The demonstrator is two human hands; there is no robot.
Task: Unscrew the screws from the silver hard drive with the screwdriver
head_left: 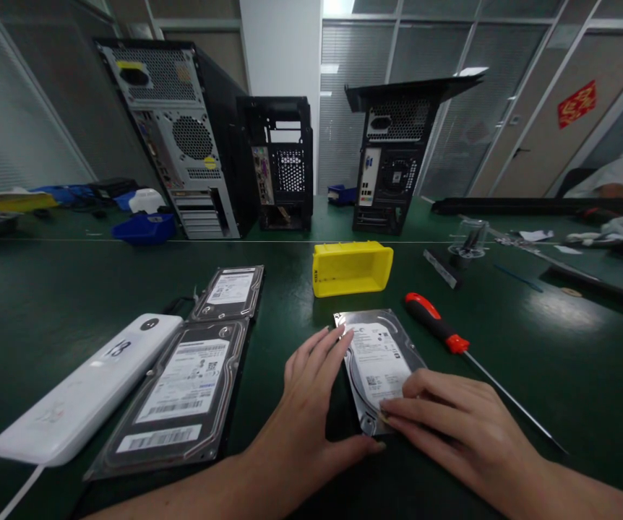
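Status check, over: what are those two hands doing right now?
Left hand and right hand both flat on silver hard drive, neither gripping. Red-handled screwdriver beside it, untouched. Nothing blocking.

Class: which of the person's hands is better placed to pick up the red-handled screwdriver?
Right hand: the red-handled screwdriver lies on its side of the silver hard drive; the left hand would have to cross over.

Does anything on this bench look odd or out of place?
Yes: the far computer case has its side panel lying loose across its top, overhanging to the right. The hard drive under the left hand and right hand looks undamaged.
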